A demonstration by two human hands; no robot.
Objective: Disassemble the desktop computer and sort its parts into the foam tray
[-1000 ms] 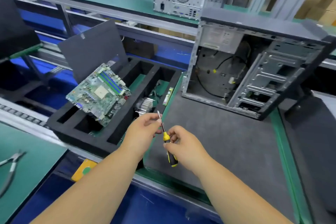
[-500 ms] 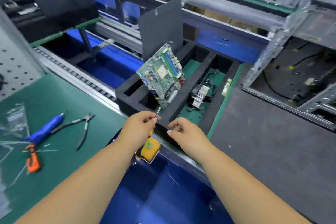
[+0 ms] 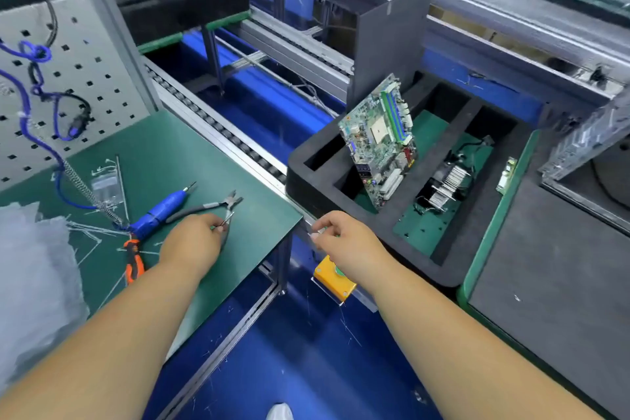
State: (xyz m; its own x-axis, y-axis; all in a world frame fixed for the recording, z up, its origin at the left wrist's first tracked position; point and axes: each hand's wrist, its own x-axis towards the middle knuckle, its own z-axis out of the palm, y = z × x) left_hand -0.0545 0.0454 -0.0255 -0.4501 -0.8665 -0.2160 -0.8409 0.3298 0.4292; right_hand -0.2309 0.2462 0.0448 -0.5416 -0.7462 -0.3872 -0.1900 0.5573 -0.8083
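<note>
No legible text or labels

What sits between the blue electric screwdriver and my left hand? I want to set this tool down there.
In the head view, the pliers lie between the blue electric screwdriver and the left hand, which holds the small screwdriver.

The left hand [image 3: 192,242] holds a screwdriver [image 3: 225,222] over the green tabletop [image 3: 177,164], beside pliers [image 3: 218,205] and a blue driver [image 3: 162,211]. The right hand [image 3: 341,237] hovers, fingers curled, near the foam tray [image 3: 306,153]. A motherboard [image 3: 380,141] leans in 1 slot; a heatsink [image 3: 446,186] lies in another.
</note>
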